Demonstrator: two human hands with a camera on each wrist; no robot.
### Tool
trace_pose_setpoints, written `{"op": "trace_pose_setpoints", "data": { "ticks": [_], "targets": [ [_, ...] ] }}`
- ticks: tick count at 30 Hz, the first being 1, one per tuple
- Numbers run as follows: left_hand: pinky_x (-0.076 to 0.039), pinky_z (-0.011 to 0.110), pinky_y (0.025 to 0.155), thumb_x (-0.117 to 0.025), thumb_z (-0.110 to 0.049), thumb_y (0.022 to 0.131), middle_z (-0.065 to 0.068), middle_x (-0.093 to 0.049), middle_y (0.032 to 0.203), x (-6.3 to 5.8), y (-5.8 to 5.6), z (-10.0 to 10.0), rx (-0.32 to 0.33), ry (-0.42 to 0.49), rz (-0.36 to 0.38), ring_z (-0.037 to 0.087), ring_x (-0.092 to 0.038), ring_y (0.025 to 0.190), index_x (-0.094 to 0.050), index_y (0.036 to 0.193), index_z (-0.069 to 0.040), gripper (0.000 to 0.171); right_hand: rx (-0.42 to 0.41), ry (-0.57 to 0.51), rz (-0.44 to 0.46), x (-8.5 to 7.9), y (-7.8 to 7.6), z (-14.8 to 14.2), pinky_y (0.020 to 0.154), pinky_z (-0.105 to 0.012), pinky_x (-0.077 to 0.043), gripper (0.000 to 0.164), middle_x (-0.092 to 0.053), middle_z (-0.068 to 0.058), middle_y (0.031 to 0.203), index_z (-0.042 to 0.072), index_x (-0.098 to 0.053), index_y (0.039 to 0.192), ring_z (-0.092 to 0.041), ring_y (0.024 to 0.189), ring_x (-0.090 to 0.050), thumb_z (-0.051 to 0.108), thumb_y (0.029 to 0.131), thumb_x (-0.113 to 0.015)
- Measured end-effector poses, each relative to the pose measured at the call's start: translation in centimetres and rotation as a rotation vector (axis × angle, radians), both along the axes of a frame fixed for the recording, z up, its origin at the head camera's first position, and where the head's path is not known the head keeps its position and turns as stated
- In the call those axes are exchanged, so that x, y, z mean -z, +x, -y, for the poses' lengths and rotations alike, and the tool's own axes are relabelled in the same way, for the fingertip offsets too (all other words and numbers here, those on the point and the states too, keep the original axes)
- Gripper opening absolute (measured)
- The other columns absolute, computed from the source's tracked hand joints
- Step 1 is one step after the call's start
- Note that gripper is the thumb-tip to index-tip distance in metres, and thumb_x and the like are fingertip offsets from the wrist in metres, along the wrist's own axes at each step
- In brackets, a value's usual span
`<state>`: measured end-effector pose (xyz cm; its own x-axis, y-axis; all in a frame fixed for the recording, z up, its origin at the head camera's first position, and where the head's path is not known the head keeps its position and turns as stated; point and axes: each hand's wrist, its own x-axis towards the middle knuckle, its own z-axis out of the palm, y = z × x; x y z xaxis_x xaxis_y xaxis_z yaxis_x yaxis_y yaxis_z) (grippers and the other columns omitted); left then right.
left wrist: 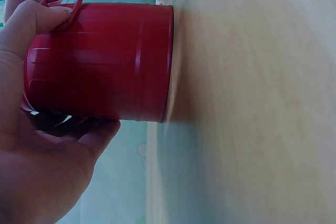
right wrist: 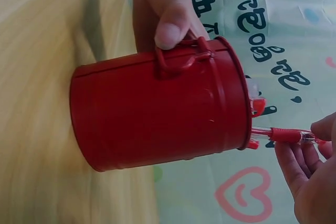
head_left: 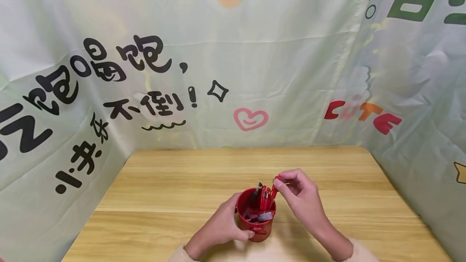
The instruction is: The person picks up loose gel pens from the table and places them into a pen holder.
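Note:
A small red metal bucket point(head_left: 260, 233) stands upright on the table, holding several pens. My left hand point(head_left: 225, 221) grips its left side, fingers around the wall. In the left wrist view the thumb rests at the wire handle point(left wrist: 79, 4). At the rim, my right hand point(head_left: 303, 197) pinches the upper end of a red pen point(right wrist: 286, 135) between thumb and fingers. The pen's lower part is hidden inside the bucket. Beside it stand more red pens point(head_left: 265, 198) and a black pen point(head_left: 258, 189). A grey-capped pen point(head_left: 265, 216) leans near the front rim.
The wooden table point(head_left: 174, 185) spreads around the bucket, its far edge against a printed cloth backdrop point(head_left: 284, 68). Cloth also hangs along the left and right sides. Pale sleeves point(head_left: 360, 252) show at both wrists.

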<state>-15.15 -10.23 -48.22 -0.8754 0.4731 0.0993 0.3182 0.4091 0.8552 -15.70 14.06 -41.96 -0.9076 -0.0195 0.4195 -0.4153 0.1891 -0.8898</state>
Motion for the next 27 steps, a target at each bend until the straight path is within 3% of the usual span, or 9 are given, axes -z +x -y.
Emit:
{"op": "trace_pose_setpoints", "data": {
  "ticks": [10, 16, 27],
  "targets": [
    [-0.046, 0.037, 0.117, -0.091, -0.027, 0.070, -0.015, -0.058, 0.145, -0.1, 0.1, 0.0, 0.000, -0.001, 0.005, 0.007, -0.056, 0.132, -0.039, 0.154, -0.038, 0.098, -0.025, -0.028, 0.002, 1.1, 0.2, 0.3, 0.080, -0.021, -0.062, 0.015, -0.069, -0.010, 0.104, 0.000, -0.065, 0.106, -0.001, 0.091, -0.069, -0.006, 0.093, -0.069],
    [-0.046, 0.037, 0.117, -0.091, -0.027, 0.070, -0.015, -0.058, 0.144, 0.1, 0.1, 0.1, -0.005, -0.008, 0.004, 0.007, -0.056, 0.132, -0.040, 0.153, -0.038, 0.097, -0.044, -0.019, 0.009, 1.8, 0.4, 0.3, 0.084, -0.020, -0.061, 0.017, -0.069, -0.011, 0.106, 0.002, -0.065, 0.108, -0.007, 0.095, -0.071, -0.002, 0.093, -0.071],
    [-0.046, 0.036, 0.117, -0.091, -0.026, 0.070, -0.015, -0.058, 0.145, 0.0, 0.1, 0.0, -0.001, -0.006, 0.001, 0.007, -0.056, 0.133, -0.040, 0.153, -0.038, 0.098, -0.016, 0.035, -0.092, 2.9, 0.4, 0.6, 0.084, -0.017, -0.060, 0.017, -0.072, -0.008, 0.100, 0.002, -0.069, 0.104, -0.007, 0.090, -0.070, -0.003, 0.090, -0.075]
  ]
}}
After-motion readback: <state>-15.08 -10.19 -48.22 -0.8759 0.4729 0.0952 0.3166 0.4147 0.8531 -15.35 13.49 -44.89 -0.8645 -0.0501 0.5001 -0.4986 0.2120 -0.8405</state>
